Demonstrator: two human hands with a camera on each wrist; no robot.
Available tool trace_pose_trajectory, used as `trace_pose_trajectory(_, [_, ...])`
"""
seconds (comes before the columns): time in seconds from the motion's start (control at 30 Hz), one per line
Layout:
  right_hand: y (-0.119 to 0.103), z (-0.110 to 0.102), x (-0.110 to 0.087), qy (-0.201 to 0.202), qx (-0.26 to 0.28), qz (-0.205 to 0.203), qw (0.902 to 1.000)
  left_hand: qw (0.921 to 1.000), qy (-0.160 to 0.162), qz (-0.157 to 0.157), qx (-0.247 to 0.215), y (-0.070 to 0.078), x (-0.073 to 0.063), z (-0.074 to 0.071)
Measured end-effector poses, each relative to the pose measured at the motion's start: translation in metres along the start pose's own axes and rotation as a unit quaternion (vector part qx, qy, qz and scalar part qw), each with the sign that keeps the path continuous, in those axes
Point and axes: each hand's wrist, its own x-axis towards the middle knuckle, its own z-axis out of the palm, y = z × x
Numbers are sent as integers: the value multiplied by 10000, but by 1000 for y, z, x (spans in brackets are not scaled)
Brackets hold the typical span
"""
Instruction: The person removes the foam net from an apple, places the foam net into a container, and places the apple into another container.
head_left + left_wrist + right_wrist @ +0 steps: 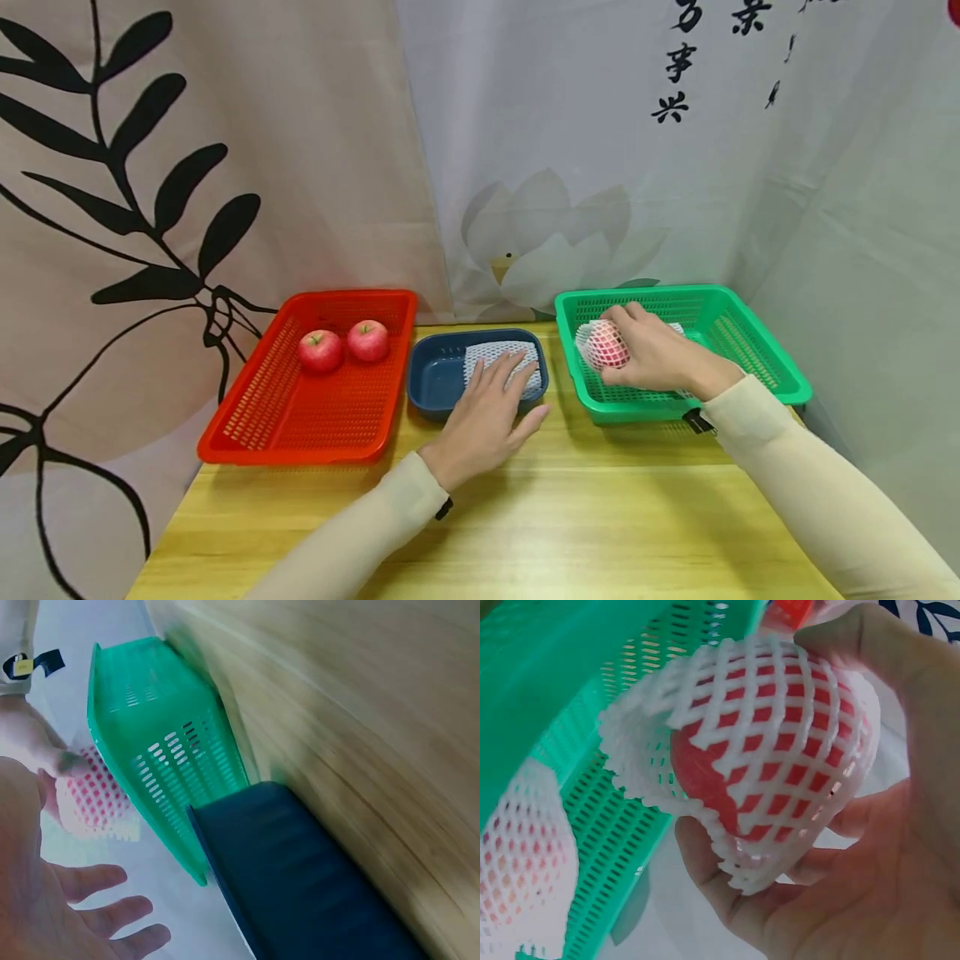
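Note:
In the head view my right hand (pixel 660 350) grips an apple (pixel 607 343) in a white foam net at the left side of the green basket (pixel 765 367). The right wrist view shows thumb and fingers curled round the netted apple (pixel 780 742), some red skin bare at the net's open end. Another netted apple (pixel 525 855) lies in the basket. My left hand (pixel 483 417), fingers spread and holding nothing, hovers at the front of the dark blue tray (pixel 438 379). Inside that tray lie flattened white foam nets (pixel 487 350), partly hidden behind the fingers.
On the left stands a red basket (pixel 300 433) with two bare apples, one on the left (pixel 321 351) and one on the right (pixel 368 341). All three containers sit along the back of the wooden table (pixel 570 517). A printed curtain (pixel 525 150) hangs behind them.

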Motion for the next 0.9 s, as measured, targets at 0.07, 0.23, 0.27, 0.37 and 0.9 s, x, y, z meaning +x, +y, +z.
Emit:
trace_pose_trajectory(0.07, [-5,-2,-1,42,-55,16,10000,10000,31,33,34,-3,-4,-3])
trace_pose_trajectory(0.23, [-18,-8,-7,144,9,-72,9999,9997,89,132,191,-9,-14,-11])
trace_pose_trajectory(0.27, [-20,-9,-8,179,41,-127,9998,9996,91,146,220,-11,-16,-12])
trace_pose_trajectory(0.37, [-29,-9,-12,260,146,-366,9989,9995,116,176,254,-13,-22,-14])
trace_pose_trajectory(0.9, [-63,9,-29,105,414,-865,9953,9999,87,-76,58,-20,-52,-21])
